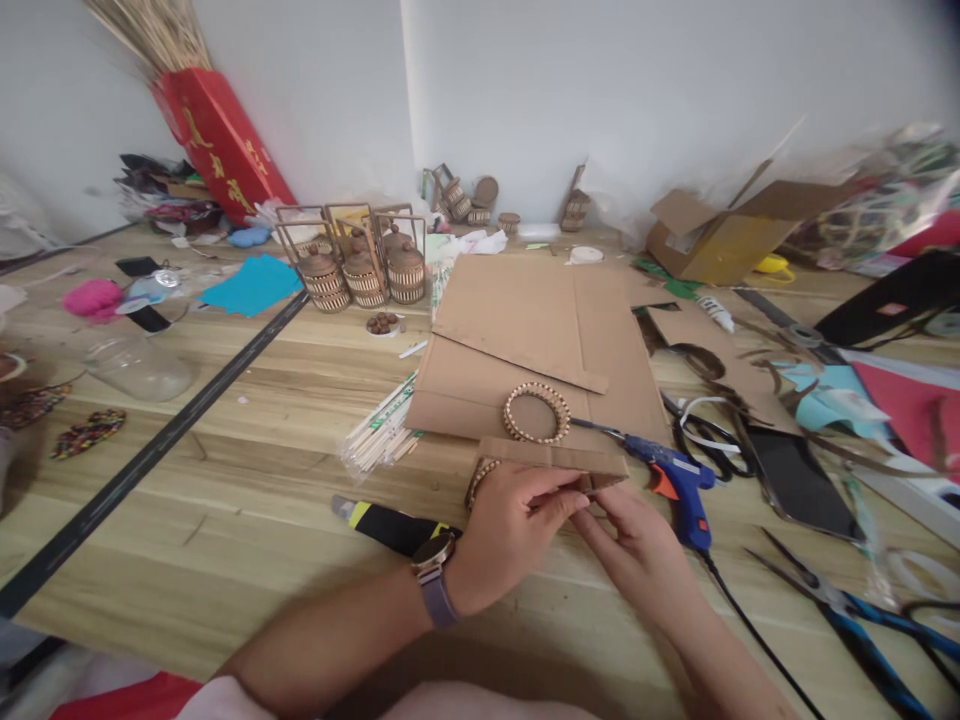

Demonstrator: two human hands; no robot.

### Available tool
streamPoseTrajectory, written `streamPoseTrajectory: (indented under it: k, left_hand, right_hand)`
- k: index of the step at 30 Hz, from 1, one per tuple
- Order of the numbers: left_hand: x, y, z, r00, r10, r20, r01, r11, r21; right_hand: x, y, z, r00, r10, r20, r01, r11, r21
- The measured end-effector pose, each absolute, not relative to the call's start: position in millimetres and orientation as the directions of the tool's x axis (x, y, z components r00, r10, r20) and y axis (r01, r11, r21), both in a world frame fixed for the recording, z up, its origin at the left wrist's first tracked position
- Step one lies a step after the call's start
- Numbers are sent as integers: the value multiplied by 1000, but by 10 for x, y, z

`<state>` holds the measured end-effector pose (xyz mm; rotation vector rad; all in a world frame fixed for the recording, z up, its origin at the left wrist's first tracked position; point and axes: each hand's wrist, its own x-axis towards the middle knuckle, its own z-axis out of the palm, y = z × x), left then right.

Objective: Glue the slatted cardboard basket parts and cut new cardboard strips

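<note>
Two nearly closed grips: the left hand (506, 530) and right hand (641, 550) pinch a cardboard strip (544, 455), apparently working its end; next probably calls for steadiness.

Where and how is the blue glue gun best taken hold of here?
Likely by its handle, from the near side: the glue gun lies flat with the handle slanting toward the camera, while the nozzle, which may be hot, points left toward the woven ring.
</note>
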<state>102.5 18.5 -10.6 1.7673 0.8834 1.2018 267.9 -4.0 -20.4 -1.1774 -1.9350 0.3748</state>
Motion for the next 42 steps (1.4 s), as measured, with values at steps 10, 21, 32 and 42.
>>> streamPoseTrajectory:
  k: [10,21,32,42]
  left_hand:
    - [1026,184,-135,298,881,368,143,-422,895]
    - [989,212,-105,336,863,378,179,-453,874]
    - [978,216,-152,336,862,380,236,-467,852]
    - [974,219,-147,344,858,381,260,-477,839]
  right_hand:
    - [2677,-38,-222,-216,859,464,584,494,-644]
    - [3261,-86,-229,11,942,335,709,229,-667]
    - [3870,-121,-365,482,863,-154,740,-494,-457]
    - [3851,-116,-390,494,835,-243,476,-494,-727]
